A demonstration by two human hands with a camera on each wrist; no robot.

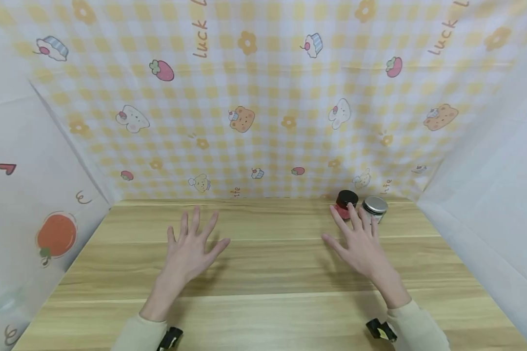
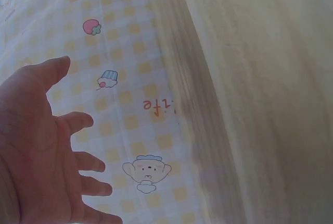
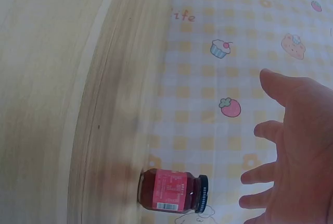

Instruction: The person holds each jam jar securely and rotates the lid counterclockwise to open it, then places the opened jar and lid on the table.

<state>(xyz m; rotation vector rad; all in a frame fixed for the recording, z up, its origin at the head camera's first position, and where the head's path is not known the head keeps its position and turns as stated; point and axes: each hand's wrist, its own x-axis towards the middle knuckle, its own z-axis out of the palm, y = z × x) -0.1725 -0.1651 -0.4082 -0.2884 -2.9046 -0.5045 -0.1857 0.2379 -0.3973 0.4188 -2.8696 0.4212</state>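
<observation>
Over the left half of the table, my left hand [image 1: 189, 253] is spread with its fingers apart, holding nothing. My right hand [image 1: 362, 246] is likewise spread on the right, its fingertips overlapping two jars in the head view. One is a jar with a black lid [image 1: 347, 197] and a red label [image 3: 170, 190], standing upright at the back of the table. Beside it on the right stands a jar with a silver lid [image 1: 375, 204], its body partly hidden by my fingers. In the right wrist view, the right hand [image 3: 302, 151] is apart from the red-labelled jar.
The wooden table [image 1: 272, 263] reaches back to a yellow checked cloth [image 1: 268, 97] printed with cartoon animals, strawberries and cupcakes. White cloth walls [image 1: 39, 195] stand at both sides. A black wrist device [image 1: 381, 330] sits by each sleeve.
</observation>
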